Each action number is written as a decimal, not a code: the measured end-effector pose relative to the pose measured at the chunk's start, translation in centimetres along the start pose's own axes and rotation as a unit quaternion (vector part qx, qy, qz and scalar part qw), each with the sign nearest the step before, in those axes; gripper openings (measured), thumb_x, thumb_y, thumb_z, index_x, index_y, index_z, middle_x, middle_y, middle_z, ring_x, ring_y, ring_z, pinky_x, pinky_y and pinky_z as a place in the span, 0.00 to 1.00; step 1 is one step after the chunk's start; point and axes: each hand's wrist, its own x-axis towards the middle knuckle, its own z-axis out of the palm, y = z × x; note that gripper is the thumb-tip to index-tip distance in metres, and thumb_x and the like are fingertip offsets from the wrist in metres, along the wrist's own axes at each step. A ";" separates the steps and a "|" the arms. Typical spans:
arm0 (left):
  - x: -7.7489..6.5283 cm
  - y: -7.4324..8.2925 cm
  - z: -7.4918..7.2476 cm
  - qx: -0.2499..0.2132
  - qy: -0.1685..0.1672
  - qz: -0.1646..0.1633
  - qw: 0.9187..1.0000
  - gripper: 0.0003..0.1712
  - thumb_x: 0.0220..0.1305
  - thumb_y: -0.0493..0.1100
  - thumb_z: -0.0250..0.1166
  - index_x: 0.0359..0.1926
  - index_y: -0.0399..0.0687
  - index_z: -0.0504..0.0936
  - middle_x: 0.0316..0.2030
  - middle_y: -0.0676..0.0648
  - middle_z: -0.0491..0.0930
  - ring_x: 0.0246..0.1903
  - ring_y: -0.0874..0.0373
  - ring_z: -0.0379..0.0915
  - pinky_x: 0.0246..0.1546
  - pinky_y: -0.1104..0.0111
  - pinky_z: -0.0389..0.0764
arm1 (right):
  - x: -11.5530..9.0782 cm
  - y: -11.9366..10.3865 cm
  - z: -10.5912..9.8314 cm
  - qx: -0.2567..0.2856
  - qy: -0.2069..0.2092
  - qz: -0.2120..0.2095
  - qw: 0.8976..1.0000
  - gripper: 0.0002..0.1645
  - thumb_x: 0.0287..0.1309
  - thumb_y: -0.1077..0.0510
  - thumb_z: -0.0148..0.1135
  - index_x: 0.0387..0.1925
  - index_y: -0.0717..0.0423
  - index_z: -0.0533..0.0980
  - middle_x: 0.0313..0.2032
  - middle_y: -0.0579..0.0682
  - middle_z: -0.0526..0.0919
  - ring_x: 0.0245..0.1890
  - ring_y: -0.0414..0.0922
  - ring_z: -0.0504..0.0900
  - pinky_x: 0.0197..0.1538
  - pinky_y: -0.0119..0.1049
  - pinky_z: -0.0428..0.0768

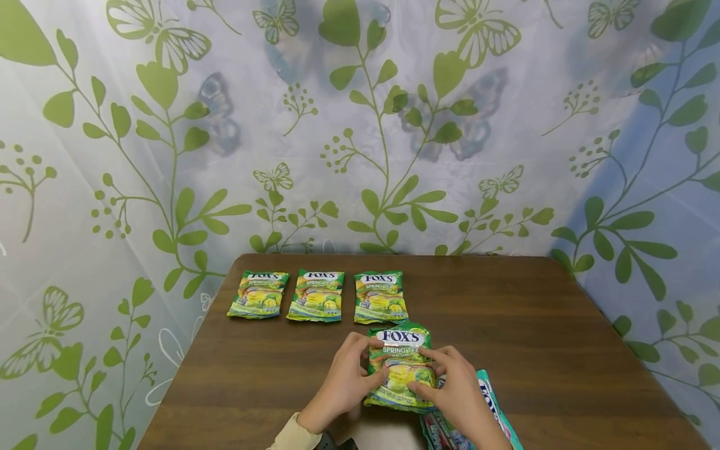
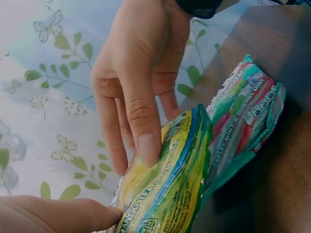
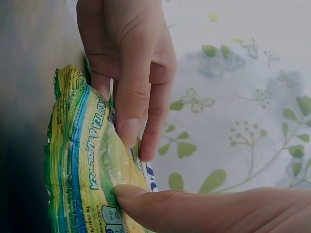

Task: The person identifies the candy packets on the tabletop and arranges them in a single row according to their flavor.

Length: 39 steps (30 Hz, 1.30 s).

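A green and yellow Fox's Spring Tea candy bag (image 1: 400, 369) is raised near the table's front, its printed front facing up. My left hand (image 1: 350, 374) grips its left side, the thumb on the front. On the opposite side my right hand (image 1: 457, 382) pinches the same bag, its thumb also on the front. Both wrist views show thumbs pressing into the bag's wrapper (image 2: 165, 179). Partly hidden beneath my right hand and forearm is teal Fox's mint candy packaging (image 1: 492, 403); its printed wrapper (image 2: 245, 116) shows behind the held bag in the left wrist view.
Three matching Spring Tea bags lie in a row toward the table's back left: a left one (image 1: 259, 295), a middle one (image 1: 317, 296) and a right one (image 1: 380, 298). Behind the brown wooden table (image 1: 495, 306) hangs a leaf and butterfly patterned curtain (image 1: 360, 156).
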 end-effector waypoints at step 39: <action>11.4 0.7 3.7 0.071 -0.005 0.033 0.997 0.22 0.72 0.37 0.72 0.63 0.33 0.81 0.55 0.36 0.72 0.40 0.54 0.64 0.40 0.60 0.70 | 8.0 4.1 -5.1 -0.048 0.007 -0.044 0.998 0.36 0.61 0.61 0.83 0.68 0.68 0.80 0.56 0.68 0.80 0.42 0.54 0.80 0.40 0.47 0.83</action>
